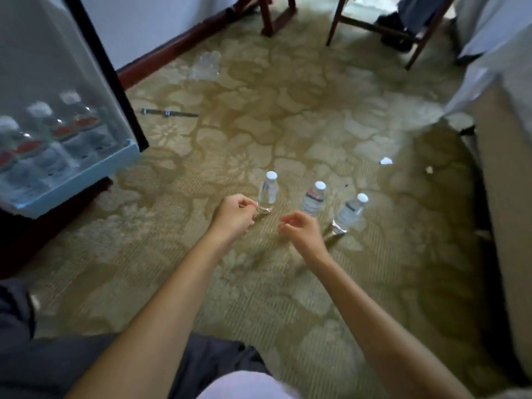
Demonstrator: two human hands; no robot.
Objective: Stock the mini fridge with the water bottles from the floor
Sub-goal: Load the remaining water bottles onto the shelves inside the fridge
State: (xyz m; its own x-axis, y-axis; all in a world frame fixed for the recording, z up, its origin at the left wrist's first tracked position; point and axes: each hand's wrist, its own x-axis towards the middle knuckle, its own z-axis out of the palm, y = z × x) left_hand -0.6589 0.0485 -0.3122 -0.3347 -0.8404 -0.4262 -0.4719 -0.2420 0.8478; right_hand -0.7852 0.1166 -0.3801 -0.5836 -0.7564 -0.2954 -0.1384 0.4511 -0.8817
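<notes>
- Head view, looking down at a patterned carpet [288,116]; the person appears to kneel or sit, both forearms stretched forward.
- Water bottles, three, white-capped, standing upright on the floor in a loose row: left bottle [268,192], middle bottle [314,198], right bottle [351,212]. They stand apart from each other, within arm's reach, likely lined up for quick picking.
- Left hand [234,216]: fingers curled at the base of the left bottle, touching or nearly touching it; a firm grasp is not evident, so the hand reads as closing in, not yet gripping.
- Right hand [302,230]: loosely cupped, empty, hovering just before the middle bottle, seemingly poised to take it.
- Mini fridge door [72,180], open at the left edge; its pale blue shelf holds three bottles [40,131] in a row, blurred. Stocking looks partly done, with three left on the floor.
- Crumpled clear plastic wrap [205,66] near the wall, possibly the discarded pack wrapping.
- Chair legs [336,24] at the far edge, well apart from the bottles.
</notes>
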